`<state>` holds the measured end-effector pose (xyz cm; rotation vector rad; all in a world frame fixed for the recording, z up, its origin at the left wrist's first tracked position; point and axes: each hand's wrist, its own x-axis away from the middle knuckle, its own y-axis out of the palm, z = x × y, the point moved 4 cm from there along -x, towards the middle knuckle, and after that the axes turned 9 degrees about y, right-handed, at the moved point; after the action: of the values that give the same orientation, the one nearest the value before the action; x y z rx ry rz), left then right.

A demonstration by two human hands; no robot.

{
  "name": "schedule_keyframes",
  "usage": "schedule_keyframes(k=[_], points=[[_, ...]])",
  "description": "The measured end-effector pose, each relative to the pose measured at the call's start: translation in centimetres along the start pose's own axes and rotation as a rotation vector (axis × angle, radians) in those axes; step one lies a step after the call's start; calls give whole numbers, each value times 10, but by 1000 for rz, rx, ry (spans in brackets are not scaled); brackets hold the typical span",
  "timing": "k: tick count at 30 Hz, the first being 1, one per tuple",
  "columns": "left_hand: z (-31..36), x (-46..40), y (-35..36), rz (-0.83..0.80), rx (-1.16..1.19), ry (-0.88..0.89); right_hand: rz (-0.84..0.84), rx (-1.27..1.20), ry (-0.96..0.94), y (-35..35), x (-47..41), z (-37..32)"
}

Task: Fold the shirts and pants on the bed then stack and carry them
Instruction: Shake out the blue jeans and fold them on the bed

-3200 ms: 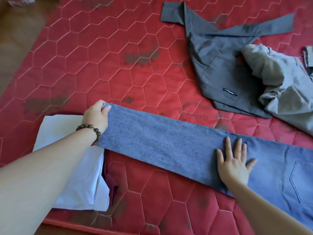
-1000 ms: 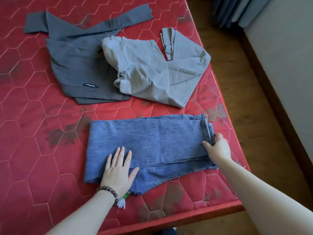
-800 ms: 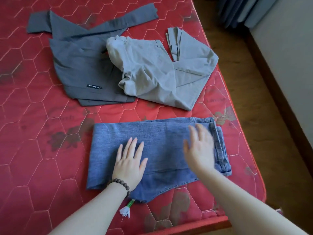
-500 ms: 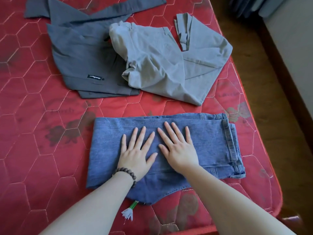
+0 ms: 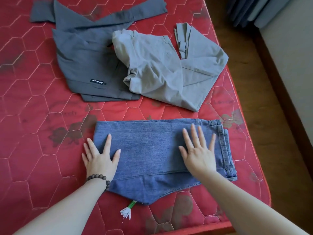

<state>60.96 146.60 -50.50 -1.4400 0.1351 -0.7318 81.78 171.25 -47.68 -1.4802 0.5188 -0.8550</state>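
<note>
The folded blue denim jeans (image 5: 159,150) lie near the red quilted mattress's (image 5: 42,116) front edge; left hand (image 5: 100,158) and right hand (image 5: 198,155) press flat, fingers spread; thick, heavy, pliant cloth, probably best gripped along the folded sides.

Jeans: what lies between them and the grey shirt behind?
Head view: only bare red mattress lies between the jeans and the grey shirt.

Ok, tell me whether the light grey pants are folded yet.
No: the light grey pants lie crumpled, partly over the dark grey shirt; both hands press the jeans.
</note>
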Motion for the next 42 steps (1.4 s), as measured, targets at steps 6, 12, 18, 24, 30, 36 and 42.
schedule_keyframes(k=[6,12,18,24,30,36,42], points=[[-13,6,4,127,27,52,-43,-67,-246,13,9,-82],[-16,10,11,180,-21,70,-101,-153,-311,24,22,-175],[-17,9,14,205,-1,100,-97,-164,-372,21,-8,-243],[-17,8,17,230,-56,157,-125,-106,-423,16,-53,-266],[-16,8,15,182,-87,148,-23,-158,-657,-3,-51,-284],[-17,6,15,169,-83,141,-229,-248,-824,5,-48,-283],[-19,7,16,204,-57,149,-59,-285,-717,-10,-29,-263]])
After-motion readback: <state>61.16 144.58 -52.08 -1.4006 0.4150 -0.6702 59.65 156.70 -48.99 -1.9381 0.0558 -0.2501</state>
